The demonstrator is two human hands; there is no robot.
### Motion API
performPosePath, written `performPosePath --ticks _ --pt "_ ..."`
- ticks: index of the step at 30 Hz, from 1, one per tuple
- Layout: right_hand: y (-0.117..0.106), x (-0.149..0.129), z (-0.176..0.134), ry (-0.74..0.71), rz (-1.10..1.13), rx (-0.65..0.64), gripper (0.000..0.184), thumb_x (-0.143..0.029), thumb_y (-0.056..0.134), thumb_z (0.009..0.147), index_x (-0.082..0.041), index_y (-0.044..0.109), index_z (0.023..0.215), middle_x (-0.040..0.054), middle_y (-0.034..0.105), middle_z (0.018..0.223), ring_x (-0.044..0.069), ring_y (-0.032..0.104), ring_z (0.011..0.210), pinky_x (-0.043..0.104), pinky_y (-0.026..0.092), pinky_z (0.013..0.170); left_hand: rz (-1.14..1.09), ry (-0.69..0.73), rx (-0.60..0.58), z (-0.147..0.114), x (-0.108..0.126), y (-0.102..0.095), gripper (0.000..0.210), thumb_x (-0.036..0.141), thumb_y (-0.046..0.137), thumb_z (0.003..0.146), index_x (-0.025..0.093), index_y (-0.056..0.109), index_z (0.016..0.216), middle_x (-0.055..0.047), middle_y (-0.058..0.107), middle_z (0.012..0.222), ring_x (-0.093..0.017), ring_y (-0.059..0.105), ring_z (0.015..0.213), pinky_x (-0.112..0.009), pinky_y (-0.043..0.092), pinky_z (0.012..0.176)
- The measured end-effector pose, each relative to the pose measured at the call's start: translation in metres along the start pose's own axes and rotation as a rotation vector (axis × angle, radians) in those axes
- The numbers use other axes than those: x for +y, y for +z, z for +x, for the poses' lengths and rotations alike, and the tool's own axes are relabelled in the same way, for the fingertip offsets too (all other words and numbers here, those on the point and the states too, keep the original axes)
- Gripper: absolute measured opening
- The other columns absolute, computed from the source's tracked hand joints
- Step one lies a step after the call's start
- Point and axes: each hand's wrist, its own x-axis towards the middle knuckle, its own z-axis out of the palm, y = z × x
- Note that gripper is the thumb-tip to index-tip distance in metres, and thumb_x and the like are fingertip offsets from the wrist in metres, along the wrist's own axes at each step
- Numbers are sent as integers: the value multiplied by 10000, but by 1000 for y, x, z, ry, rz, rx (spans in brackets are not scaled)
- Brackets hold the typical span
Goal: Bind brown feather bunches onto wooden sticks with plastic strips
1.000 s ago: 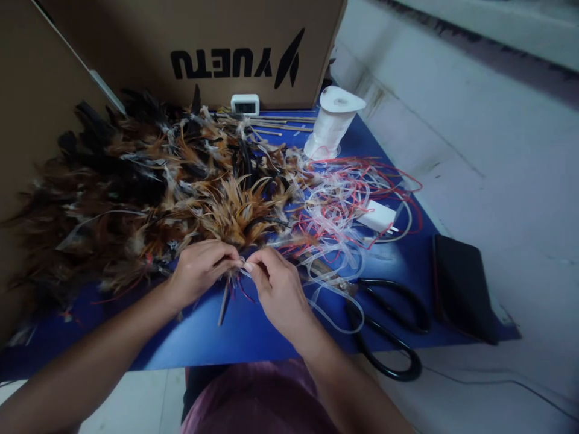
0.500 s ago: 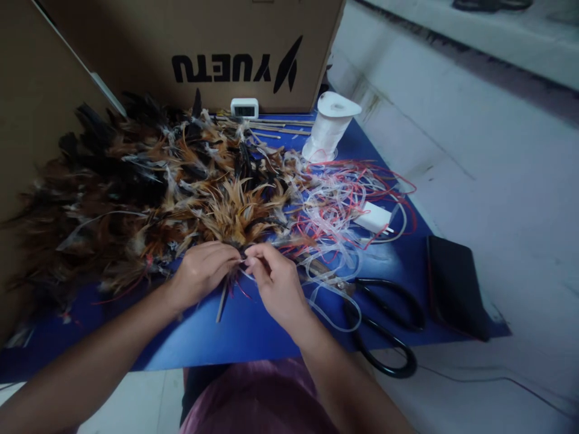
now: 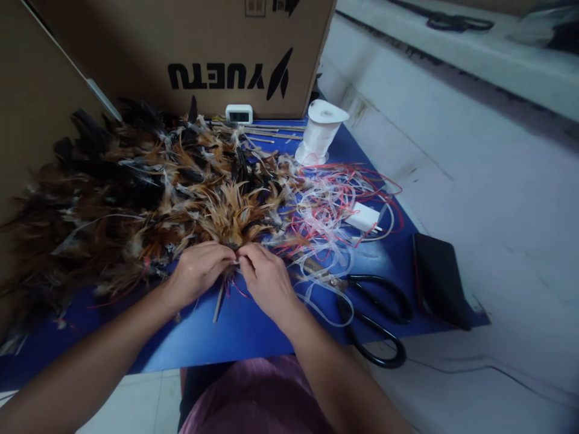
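A bundle of brown and golden feathers (image 3: 233, 211) stands in front of me, its tips fanned away from my body. My left hand (image 3: 199, 271) is closed at the bundle's base, thumb and fingers pinched together. My right hand (image 3: 266, 280) meets it there, also pinched; whatever lies between its fingertips is too small to make out. Beneath the hands a thin wooden stick (image 3: 218, 303) pokes out towards me, with dark red string ends beside it. Scissors with large black handles (image 3: 382, 295) lie right of my right hand, their blades partly under clear ribbon.
A heap of loose feathers (image 3: 108, 193) covers the left of the blue table (image 3: 181, 346). To the right are tangled red and clear ribbons (image 3: 323, 208), a white spool (image 3: 319, 132), a white charger (image 3: 363, 217) and a black phone (image 3: 441, 280). Behind stand a small digital display (image 3: 239, 114), sticks and a cardboard box (image 3: 217, 36).
My right hand's fingertips have come closer to my left hand's, closing the small gap at the bundle's base. The whole view has shifted slightly.
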Motion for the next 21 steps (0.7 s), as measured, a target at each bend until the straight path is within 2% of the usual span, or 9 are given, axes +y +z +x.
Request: performPosePath --ticks 9,16,21 --pt "1 -2 0 8 29 66 130 -151 442 871 -195 561 843 39 627 834 166 588 798 271 435 750 -44 -151 -18 -2 -1 -2 55 178 599 846 169 642 812 -11 697 727 -123 652 655 -226 495 641" --pt "3 0 0 35 62 92 112 -145 451 841 -187 555 825 33 626 821 168 584 772 280 435 726 -187 -438 -75 0 5 -6 76 249 626 820 196 672 791 -1 726 755 -140 675 681 -238 510 650" --pt "5 1 0 23 79 111 104 -145 456 827 -184 549 803 30 614 796 164 574 746 272 427 703 -429 -638 -37 -1 4 -2 73 267 667 768 205 681 732 -21 737 783 -177 691 726 -297 546 696"
